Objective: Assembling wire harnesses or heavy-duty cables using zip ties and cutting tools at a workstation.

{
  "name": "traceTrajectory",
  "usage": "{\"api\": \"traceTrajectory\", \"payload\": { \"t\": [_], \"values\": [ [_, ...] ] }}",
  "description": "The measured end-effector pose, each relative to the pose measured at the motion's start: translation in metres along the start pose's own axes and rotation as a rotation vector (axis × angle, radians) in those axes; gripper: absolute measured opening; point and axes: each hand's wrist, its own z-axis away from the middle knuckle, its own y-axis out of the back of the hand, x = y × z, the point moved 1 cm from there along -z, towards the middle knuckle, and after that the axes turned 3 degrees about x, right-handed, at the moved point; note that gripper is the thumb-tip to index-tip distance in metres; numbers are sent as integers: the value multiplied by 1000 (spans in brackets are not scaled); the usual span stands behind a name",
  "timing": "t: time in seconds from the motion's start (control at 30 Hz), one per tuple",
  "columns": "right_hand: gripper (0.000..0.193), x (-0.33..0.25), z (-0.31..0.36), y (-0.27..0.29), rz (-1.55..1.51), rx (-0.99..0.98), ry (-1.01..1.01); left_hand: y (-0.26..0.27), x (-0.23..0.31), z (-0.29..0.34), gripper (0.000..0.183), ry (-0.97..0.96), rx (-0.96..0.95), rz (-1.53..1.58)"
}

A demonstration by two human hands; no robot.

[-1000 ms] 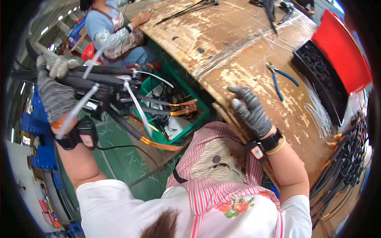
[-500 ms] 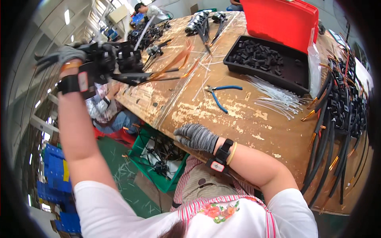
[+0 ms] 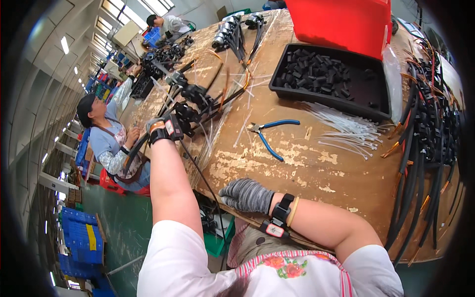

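My left hand [image 3: 156, 124], in a grey glove, is closed around a bundle of black cables [image 3: 190, 106] with black connector parts and bare copper ends. The bundle lies over the far left part of the table; the wrist device hides most of those fingers. Dark cable ends stick out on the other side of the hand. My right hand [image 3: 247, 195], in a grey striped glove, rests at the table's near edge with fingers loosely extended and nothing in them. Beyond it lie blue-handled cutting pliers [image 3: 269, 133], their handles apart.
A black tray [image 3: 326, 101] of short black tubes stands before a red bin [image 3: 341, 24]. White cable ties [image 3: 346, 126] lie beside it. Stripped black cables [image 3: 410, 163] cover the right side. A green crate [image 3: 217, 242] stands below the table; a co-worker [image 3: 116, 141] sits at the left.
My left hand has come right and down with the cable bundle, from out past the table's left edge to over the table. My right hand has barely moved. The view has shifted, showing more of the co-worker.
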Motion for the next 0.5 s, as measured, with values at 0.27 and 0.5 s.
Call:
{"api": "traceTrajectory", "payload": {
  "t": [0.27,0.5],
  "values": [
    [30,-10,-5,1,-76,-53,-54,146,-27,22,54,59,116,-7],
    [27,7,0,6,-45,-9,-83,106,-90,30,48,-198,422,107]
  ]
}}
